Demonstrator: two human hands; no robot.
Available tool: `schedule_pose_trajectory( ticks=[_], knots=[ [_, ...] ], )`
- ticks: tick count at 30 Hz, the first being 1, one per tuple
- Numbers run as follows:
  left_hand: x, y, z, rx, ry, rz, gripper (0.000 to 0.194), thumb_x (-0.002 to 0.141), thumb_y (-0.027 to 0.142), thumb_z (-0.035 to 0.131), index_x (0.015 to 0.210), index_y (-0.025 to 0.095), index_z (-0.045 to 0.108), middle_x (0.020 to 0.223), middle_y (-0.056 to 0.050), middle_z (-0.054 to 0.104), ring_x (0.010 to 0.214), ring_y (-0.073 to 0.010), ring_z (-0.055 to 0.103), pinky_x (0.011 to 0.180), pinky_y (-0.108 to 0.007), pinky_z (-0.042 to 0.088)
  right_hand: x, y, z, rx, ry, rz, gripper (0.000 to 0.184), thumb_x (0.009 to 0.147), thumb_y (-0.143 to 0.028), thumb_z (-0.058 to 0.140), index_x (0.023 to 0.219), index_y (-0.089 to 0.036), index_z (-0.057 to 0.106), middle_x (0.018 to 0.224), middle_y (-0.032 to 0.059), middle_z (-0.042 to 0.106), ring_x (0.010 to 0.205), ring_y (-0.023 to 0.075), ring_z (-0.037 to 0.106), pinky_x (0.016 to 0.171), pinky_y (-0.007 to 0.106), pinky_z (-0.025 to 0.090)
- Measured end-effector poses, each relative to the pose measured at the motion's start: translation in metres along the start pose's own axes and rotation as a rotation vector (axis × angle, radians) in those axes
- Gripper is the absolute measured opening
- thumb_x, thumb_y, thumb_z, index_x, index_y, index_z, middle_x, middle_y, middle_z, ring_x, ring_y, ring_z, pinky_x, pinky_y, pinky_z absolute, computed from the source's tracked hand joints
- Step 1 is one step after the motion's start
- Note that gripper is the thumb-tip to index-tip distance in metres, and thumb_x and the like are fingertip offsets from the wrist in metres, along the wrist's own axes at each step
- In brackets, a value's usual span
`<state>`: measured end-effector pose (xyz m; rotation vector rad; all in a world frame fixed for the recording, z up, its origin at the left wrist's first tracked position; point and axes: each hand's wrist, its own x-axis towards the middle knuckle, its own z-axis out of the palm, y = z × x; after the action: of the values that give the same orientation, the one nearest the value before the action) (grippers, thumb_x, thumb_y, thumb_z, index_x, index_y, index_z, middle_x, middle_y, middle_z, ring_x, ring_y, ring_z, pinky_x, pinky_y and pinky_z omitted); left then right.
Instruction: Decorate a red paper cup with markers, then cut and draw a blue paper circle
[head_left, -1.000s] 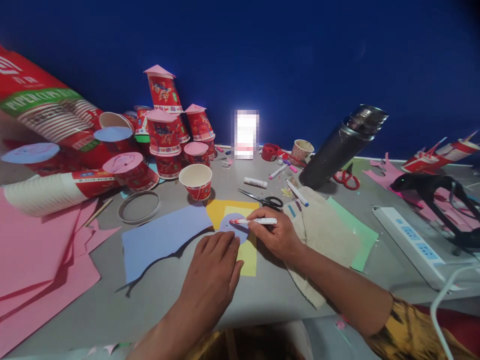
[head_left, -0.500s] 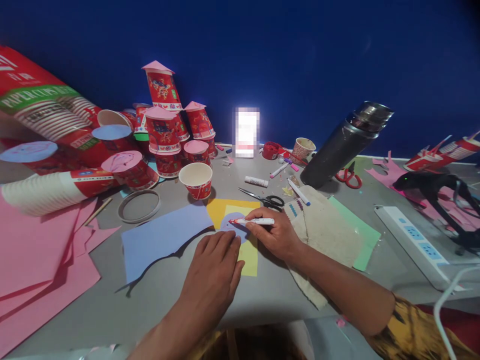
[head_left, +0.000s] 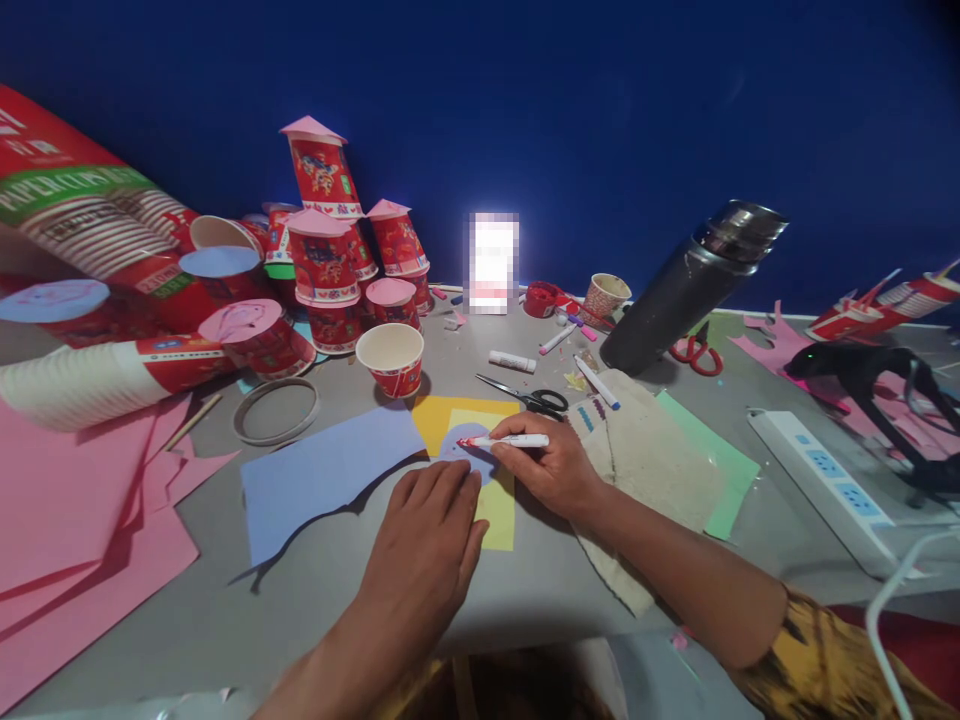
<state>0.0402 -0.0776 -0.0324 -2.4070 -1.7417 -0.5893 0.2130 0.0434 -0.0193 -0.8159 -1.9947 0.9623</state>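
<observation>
Between the fingers of my right hand (head_left: 555, 465) is a white marker (head_left: 521, 441) with a red tip. The tip touches or hovers just over a round piece of blue-violet paper (head_left: 487, 468), which bears small dark marks. My left hand (head_left: 431, 530) lies flat, fingers stretched out, with its fingertips on the lower edge of that round piece. Under the piece are a yellow sheet (head_left: 499, 525) and an orange-yellow sheet (head_left: 430, 420). A larger blue sheet (head_left: 330, 475) with a curved lower edge lies to the left. Black-handled scissors (head_left: 536, 398) rest just beyond my right hand.
An upright paper cup (head_left: 390, 360) stands ahead, with stacked red cups (head_left: 326, 255) behind it. A dark thermos (head_left: 675, 300) stands back right, above a beige cloth (head_left: 645, 450). Pink sheets (head_left: 67, 500) lie left; a power strip (head_left: 821, 485) lies right. A bright phone (head_left: 493, 265) leans against the wall.
My head view has shifted very slightly. Both hands and the marker stay in nearly the same place over the round paper.
</observation>
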Motion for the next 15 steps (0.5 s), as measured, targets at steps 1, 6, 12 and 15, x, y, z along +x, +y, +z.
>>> schedule_pose_trajectory(
  ticks=[1, 6, 12, 15],
  knots=[
    [0.0000, -0.0002, -0.0002, -0.004, 0.001, 0.000, 0.032, 0.102, 0.020, 0.051, 0.130, 0.012, 0.066, 0.130, -0.017, 0.072, 0.119, -0.0337, 0.063, 0.099, -0.050, 0.050, 0.0001, 0.0000, -0.0003, -0.011, 0.006, -0.002, 0.016, 0.094, -0.037, 0.069, 0.091, -0.024, 0.076, 0.091, 0.0041, 0.081, 0.081, 0.0197, 0.075, 0.079, 0.030, 0.058],
    [-0.0003, -0.0002, -0.0001, -0.005, 0.005, 0.007, 0.031, 0.102, 0.019, 0.051, 0.128, 0.010, 0.066, 0.130, -0.019, 0.072, 0.118, -0.0345, 0.063, 0.099, -0.052, 0.050, -0.0007, -0.0006, -0.0024, -0.078, 0.086, -0.010, 0.015, 0.094, -0.035, 0.069, 0.088, -0.024, 0.075, 0.087, 0.0044, 0.080, 0.078, 0.0199, 0.073, 0.078, 0.032, 0.057],
    [0.0005, 0.0009, -0.0003, -0.012, -0.006, -0.002, 0.032, 0.102, 0.019, 0.051, 0.129, 0.011, 0.065, 0.130, -0.018, 0.072, 0.119, -0.0344, 0.063, 0.099, -0.051, 0.049, -0.0017, 0.0006, -0.0012, -0.086, 0.031, -0.126, 0.012, 0.094, -0.030, 0.066, 0.089, -0.024, 0.075, 0.088, 0.0047, 0.080, 0.080, 0.0202, 0.074, 0.078, 0.031, 0.057],
    [0.0004, 0.0010, -0.0007, 0.000, -0.007, 0.000, 0.032, 0.103, 0.019, 0.050, 0.130, 0.011, 0.065, 0.131, -0.018, 0.072, 0.120, -0.0345, 0.063, 0.099, -0.051, 0.049, -0.0009, 0.0007, -0.0033, -0.136, 0.066, -0.123, 0.012, 0.094, -0.029, 0.066, 0.087, -0.024, 0.074, 0.085, 0.0043, 0.080, 0.077, 0.0197, 0.074, 0.076, 0.031, 0.057]
  ],
)
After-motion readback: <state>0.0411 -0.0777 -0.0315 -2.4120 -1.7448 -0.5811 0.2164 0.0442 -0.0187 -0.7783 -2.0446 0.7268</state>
